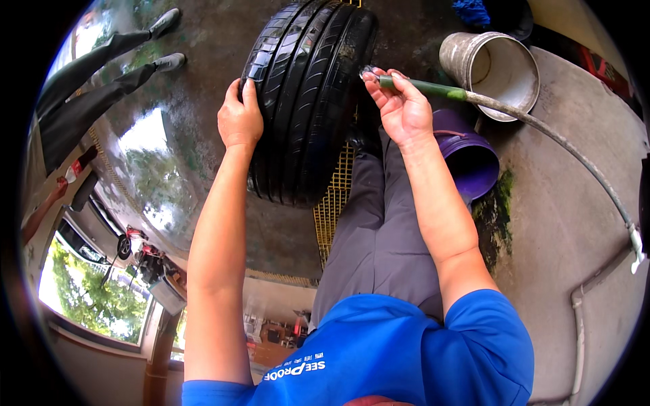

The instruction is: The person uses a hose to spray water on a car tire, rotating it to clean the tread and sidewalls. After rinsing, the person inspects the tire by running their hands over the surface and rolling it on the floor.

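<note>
A black tire (298,128) stands upright on the wet floor in front of me, its grooved tread wet and shiny. At its left edge my left hand (240,123) grips the shoulder, thumb on the tread and the other fingers partly hidden behind it. Just right of the tire, my right hand (406,111) is closed around the green end of a water hose (542,124). The hose tip is close to the tire's right sidewall, and clear water shows at the tip.
A tipped whitish bucket (457,57) and a purple bucket (440,123) lie to the right. The hose runs to a wall tap (636,247). Yellow floor grating (332,210) passes beneath the tire. Another person's legs (101,88) show at far left.
</note>
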Available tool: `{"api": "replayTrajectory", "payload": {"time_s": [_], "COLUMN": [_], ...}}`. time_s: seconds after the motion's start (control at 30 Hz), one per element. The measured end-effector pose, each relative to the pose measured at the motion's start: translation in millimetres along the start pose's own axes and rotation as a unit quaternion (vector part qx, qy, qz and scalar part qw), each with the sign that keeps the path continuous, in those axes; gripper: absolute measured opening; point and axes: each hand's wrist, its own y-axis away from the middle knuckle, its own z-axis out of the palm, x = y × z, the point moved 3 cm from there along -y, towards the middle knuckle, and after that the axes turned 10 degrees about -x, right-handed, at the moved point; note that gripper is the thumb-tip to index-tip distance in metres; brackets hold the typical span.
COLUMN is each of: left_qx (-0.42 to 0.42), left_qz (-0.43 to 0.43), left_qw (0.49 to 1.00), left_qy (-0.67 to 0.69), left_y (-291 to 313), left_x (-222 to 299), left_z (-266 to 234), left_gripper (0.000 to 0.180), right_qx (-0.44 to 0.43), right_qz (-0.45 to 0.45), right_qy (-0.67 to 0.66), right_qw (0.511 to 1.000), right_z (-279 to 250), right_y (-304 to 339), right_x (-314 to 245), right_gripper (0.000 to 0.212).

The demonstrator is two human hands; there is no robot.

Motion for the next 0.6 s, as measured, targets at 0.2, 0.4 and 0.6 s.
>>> {"api": "replayTrajectory", "payload": {"time_s": [0.2, 0.4, 0.6], "left_qx": [0.014, 0.026, 0.028], "left_qz": [0.018, 0.042, 0.049], "left_qw": [1.0, 0.998, 0.996], "left_qy": [0.016, 0.043, 0.069], "left_y": [15, 26, 36], "left_x": [-22, -51, -70], "left_z": [2, 2, 0], "left_gripper": [0.049, 0.048, 0.045], "right_qx": [0.003, -0.002, 0.006], "right_qz": [-0.006, -0.008, -0.01], "right_qy": [0.001, 0.009, 0.019], "right_qw": [1.0, 1.0, 1.0], "right_z": [-3, -4, -4], "right_y": [-2, -2, -5], "right_x": [3, 6, 9], "right_gripper": [0.009, 0.009, 0.01]}}
